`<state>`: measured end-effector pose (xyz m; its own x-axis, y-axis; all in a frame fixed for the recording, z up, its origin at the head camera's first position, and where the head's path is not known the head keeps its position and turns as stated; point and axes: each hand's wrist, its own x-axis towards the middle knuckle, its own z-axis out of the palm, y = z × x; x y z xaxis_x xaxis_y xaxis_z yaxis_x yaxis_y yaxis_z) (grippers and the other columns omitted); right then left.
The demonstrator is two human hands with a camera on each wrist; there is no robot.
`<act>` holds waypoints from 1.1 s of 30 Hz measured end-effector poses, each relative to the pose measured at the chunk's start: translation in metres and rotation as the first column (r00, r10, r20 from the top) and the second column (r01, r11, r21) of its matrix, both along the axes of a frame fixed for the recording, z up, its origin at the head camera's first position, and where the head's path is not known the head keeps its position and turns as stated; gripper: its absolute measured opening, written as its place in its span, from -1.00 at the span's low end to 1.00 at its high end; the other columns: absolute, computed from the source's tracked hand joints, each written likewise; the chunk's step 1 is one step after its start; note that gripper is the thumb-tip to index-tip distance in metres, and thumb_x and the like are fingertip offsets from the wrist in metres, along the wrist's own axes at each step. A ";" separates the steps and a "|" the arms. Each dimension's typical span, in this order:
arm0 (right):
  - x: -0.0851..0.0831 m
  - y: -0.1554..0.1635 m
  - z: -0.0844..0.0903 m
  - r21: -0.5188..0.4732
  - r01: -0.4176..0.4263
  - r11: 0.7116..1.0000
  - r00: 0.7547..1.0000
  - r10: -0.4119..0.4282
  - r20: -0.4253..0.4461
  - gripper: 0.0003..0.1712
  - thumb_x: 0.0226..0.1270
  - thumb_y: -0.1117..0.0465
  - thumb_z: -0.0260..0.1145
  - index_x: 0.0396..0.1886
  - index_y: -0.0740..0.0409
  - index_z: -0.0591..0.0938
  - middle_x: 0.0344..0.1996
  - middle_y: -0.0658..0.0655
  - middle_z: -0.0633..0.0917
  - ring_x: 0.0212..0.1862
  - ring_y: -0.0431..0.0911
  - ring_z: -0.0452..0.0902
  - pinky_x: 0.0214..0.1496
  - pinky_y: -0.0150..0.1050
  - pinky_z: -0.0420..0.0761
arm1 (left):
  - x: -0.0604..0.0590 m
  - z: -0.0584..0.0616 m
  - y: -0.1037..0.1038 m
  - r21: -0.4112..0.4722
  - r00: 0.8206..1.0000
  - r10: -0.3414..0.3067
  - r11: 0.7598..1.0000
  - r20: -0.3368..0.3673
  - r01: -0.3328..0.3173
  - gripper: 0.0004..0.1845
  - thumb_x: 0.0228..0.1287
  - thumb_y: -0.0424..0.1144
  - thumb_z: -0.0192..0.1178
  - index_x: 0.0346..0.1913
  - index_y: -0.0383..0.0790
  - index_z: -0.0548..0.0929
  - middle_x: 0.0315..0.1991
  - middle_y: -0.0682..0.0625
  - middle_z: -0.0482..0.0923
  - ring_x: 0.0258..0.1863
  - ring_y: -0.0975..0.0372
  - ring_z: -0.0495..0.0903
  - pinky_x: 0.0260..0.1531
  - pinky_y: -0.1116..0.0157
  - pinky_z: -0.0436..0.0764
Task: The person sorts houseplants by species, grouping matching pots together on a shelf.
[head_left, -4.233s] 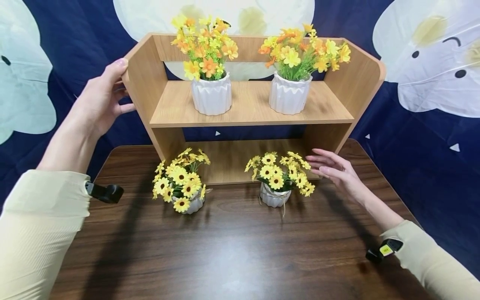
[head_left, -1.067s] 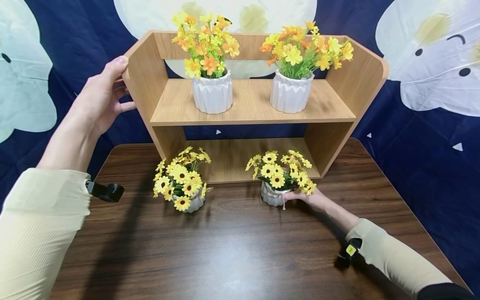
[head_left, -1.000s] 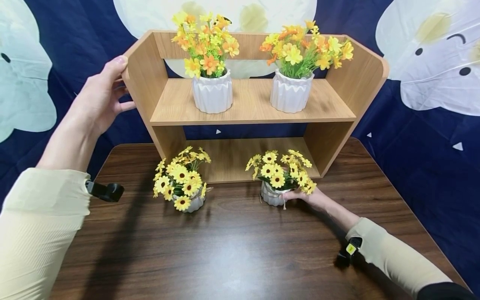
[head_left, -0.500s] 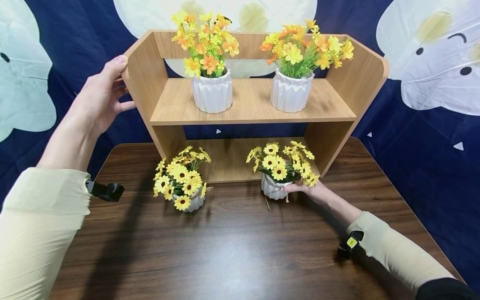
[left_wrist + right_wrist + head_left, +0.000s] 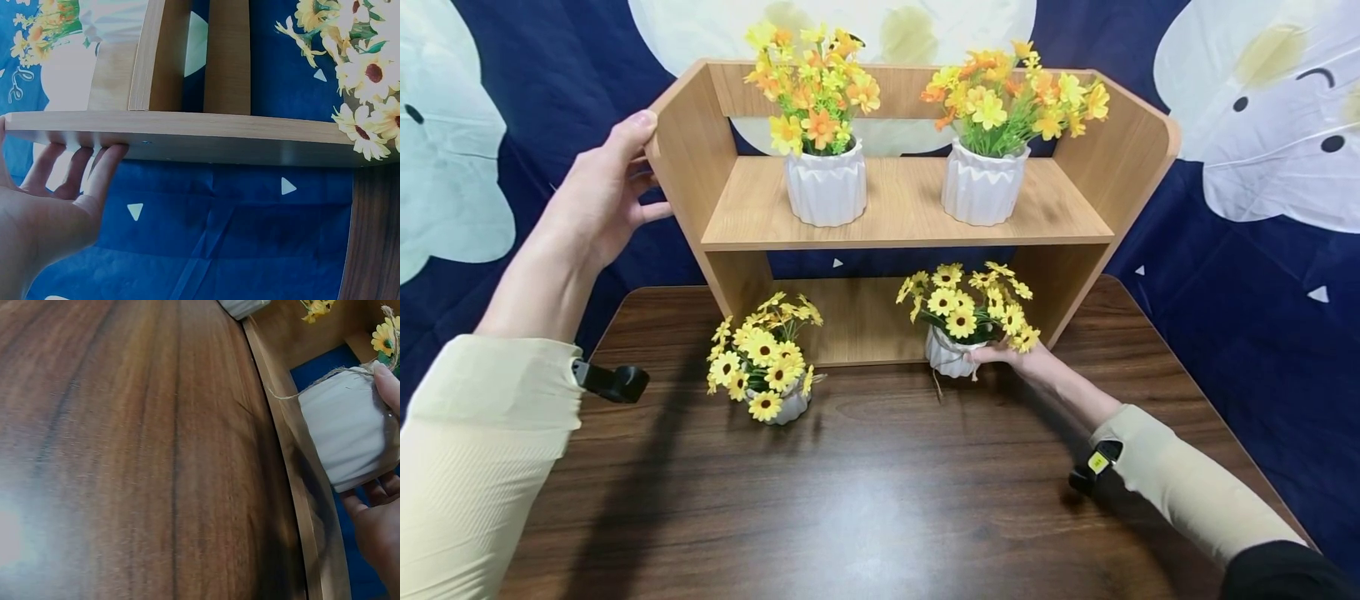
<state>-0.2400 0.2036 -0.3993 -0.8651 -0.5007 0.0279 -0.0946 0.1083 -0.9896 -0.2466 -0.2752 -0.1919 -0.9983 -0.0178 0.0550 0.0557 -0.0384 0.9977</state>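
My left hand (image 5: 597,193) holds the left side panel (image 5: 688,150) of a two-tier wooden shelf, thumb at its front edge; in the left wrist view the fingers (image 5: 103,172) press its outer face. With my right hand (image 5: 1033,362) I grip a small white pot (image 5: 947,354) of yellow daisies (image 5: 961,321) round its right side, thumb on the twine. The right wrist view shows this white pot (image 5: 350,428) raised at the front edge of the lower board (image 5: 868,321), fingers partly hidden behind it. A matching daisy pot (image 5: 790,406) stands on the table, left.
Two larger white pots of yellow-orange flowers, the left pot (image 5: 826,187) and right pot (image 5: 983,185), stand on the upper board (image 5: 902,200). Beneath the shelf is a dark wooden table (image 5: 850,483). A blue cloth (image 5: 1262,333) with white figures hangs behind.
My right hand has gone from beside the right daisy pot to gripping it, then lifted it and carried it back toward the lower board. My left hand has stayed on the shelf.
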 end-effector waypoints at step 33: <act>-0.048 0.005 -0.015 -0.061 0.122 0.991 0.992 -0.119 0.052 -0.39 0.12 0.38 0.37 0.18 0.04 0.41 -0.09 -0.08 0.65 0.06 -0.18 0.53 0.34 -0.30 0.27 | 0.000 -0.003 -0.001 -0.021 1.000 0.000 1.000 -0.028 -0.001 -0.43 0.22 0.16 0.15 0.30 0.21 0.36 0.35 0.13 0.13 0.37 0.13 0.11 -0.35 0.45 0.63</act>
